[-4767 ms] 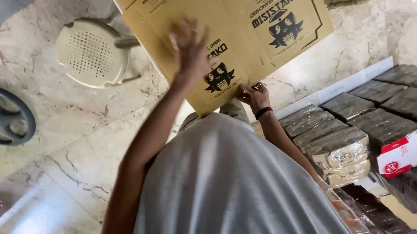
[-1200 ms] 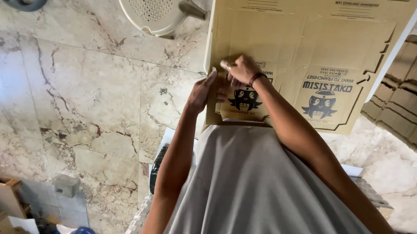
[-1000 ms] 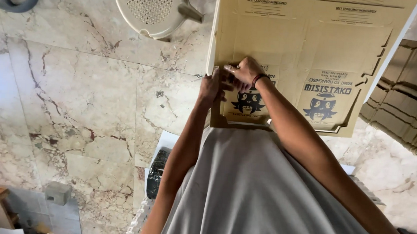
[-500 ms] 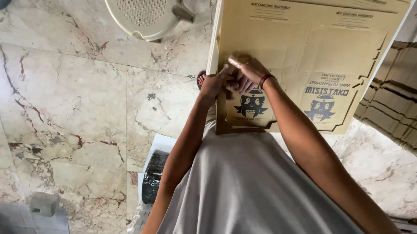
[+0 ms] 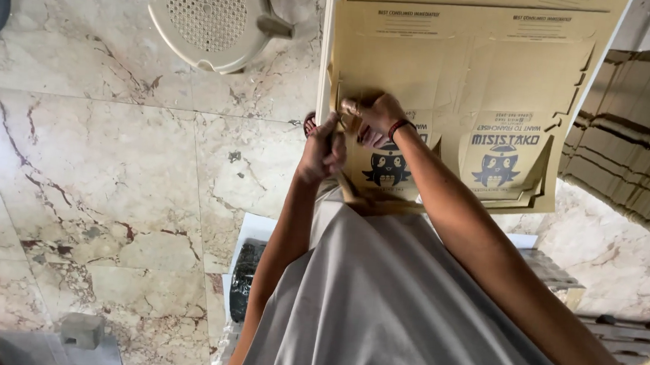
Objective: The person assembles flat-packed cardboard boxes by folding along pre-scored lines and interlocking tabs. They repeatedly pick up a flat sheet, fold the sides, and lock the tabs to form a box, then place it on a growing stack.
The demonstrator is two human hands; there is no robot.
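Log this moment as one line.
left hand: grips cardboard sheet edge | right hand: on sheet | stool: beside, on marble floor

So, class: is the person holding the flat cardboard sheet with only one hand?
No: both the left hand and the right hand grip the lower left part of the tan cardboard sheet.

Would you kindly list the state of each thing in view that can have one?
Cardboard sheet: flat, unfolded, lower left corner gripped.
Left hand: closed on the sheet's edge.
Right hand: closed on the sheet near the left hand.
Stool: standing on the marble floor, apart from the sheet.
Stacked flats: piled at the right, untouched.
Black bag: lying in a white tray.
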